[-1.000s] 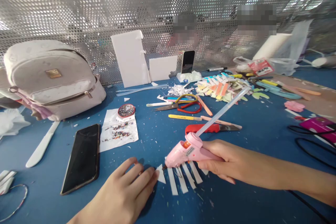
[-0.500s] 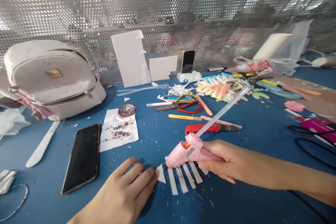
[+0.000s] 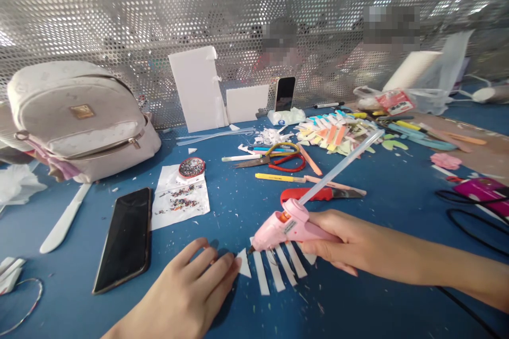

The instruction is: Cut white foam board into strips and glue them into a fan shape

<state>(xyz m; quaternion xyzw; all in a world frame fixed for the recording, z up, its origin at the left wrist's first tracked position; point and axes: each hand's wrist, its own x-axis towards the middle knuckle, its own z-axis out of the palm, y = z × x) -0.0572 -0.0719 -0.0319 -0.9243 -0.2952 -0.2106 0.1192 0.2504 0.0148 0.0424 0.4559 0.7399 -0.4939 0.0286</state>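
My right hand (image 3: 345,241) is wrapped round the handle of a pink hot glue gun (image 3: 280,229), and a long clear glue stick (image 3: 342,167) sticks out of its back. The gun's dark nozzle points down-left at a small white triangular piece (image 3: 244,265) on the blue table. With bent fingers, my left hand (image 3: 199,280) presses the left edge of this piece; its thumb is hidden. Beside the triangle several narrow white strips (image 3: 261,274) lie side by side, their far ends partly covered by the gun.
A dark phone (image 3: 124,241) and a paper with beads (image 3: 181,212) lie left. Beyond the gun are a red utility knife (image 3: 308,194), yellow pen (image 3: 278,177) and scissors (image 3: 254,161). A backpack (image 3: 79,122) stands back left, before a perforated metal screen (image 3: 238,5). A black cable (image 3: 465,312) trails right.
The glue gun and my right hand have shifted very slightly up and to the right. My left hand and the white pieces look unmoved.
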